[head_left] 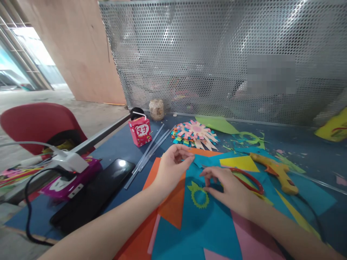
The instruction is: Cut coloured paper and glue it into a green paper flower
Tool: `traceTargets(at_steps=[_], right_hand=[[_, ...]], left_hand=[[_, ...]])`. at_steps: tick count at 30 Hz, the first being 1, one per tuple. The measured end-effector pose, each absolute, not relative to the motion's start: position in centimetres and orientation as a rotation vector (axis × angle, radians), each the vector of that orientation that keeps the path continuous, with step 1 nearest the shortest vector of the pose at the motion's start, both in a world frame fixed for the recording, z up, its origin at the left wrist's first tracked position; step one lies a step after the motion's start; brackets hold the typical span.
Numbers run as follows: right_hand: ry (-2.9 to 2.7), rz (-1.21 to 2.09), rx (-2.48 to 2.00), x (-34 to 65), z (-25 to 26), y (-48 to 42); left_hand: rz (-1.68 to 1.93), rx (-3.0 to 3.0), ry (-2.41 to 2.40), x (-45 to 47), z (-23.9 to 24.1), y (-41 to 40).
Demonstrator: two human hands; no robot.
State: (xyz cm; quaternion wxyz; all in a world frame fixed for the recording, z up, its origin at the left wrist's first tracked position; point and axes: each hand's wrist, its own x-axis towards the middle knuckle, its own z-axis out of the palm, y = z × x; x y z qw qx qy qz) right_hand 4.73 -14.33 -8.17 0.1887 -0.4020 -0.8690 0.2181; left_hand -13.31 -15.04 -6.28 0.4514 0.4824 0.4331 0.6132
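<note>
A small green paper ring (200, 207) with a jagged edge and a leaf-like tip shows in front of blue paper (195, 234). My right hand (227, 186) is at its upper right edge, thumb and curled fingers closing on the ring there. To the upper left, my left hand (173, 166) has its thumb and fingertips brought together above orange paper (172, 207). Anything between those fingertips is too small to make out. Scissors with red handles (258, 184) lie partly hidden behind my right hand.
A yellow glue gun (276, 171) lies at right with its cord. Layered paper rosettes (195, 131), clear glue sticks (149, 153), a red drink box (140, 130) and a jar (156, 109) stand farther back. A black phone (94, 195) and purple power strip (89, 169) are at left.
</note>
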Motion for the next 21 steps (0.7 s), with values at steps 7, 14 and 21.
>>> traceTargets(at_steps=[7, 14, 21], right_hand=[[-2.533, 0.649, -1.122, 4.4, -7.3, -15.1], [-2.577, 0.845, -1.143, 4.9, -6.6, -15.5], [-2.324, 1.098, -1.064, 5.2, -7.6, -15.4]], left_hand=[[1.507, 1.204, 1.066, -13.3, -6.5, -14.9], [1.508, 1.192, 1.066, -13.3, -6.4, -14.9], [1.499, 1.215, 1.085, -13.4, -6.3, -15.0]])
